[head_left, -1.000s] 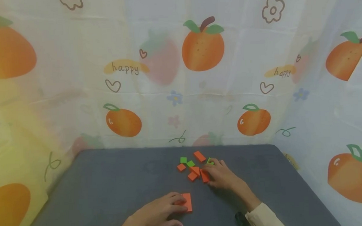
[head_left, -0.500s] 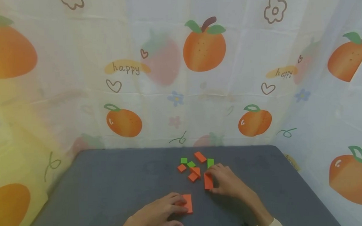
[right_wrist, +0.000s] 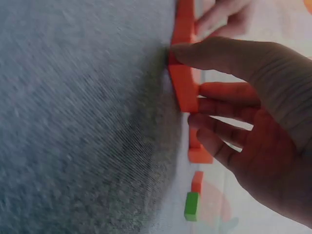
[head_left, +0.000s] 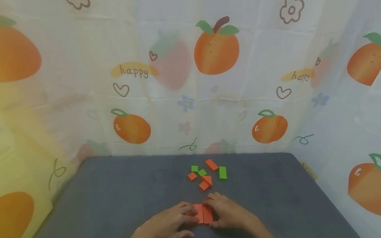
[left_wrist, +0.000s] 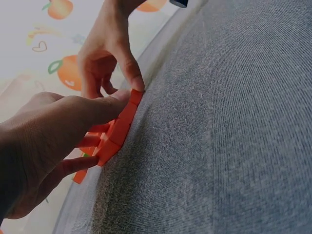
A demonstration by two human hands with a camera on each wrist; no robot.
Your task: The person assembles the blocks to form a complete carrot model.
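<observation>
Orange blocks (head_left: 198, 213) lie side by side on the dark table, partly covered by my left hand (head_left: 169, 223), whose fingers curve over them. At the right end of this row, my right hand (head_left: 229, 212) holds another orange block (head_left: 208, 214) between thumb and fingers, against its neighbour. In the left wrist view, the row's orange front faces (left_wrist: 119, 126) run between my left hand (left_wrist: 58, 124) and my right hand (left_wrist: 109, 44). The right wrist view has my right thumb on an orange block (right_wrist: 183, 87); fingers of my right hand (right_wrist: 263, 117) are behind it.
Behind the hands are loose pieces: small orange blocks (head_left: 203, 185), an orange triangular piece (head_left: 207, 180), an orange rectangle (head_left: 211, 165), small green blocks (head_left: 194, 168) and a green rectangle (head_left: 223, 173). A fruit-patterned cloth (head_left: 178, 133) hangs beyond the grey table (head_left: 133, 184).
My right hand has brought an orange block from the loose pieces toward the front left, against the row. The green rectangle is now uncovered. My left hand has stayed in place.
</observation>
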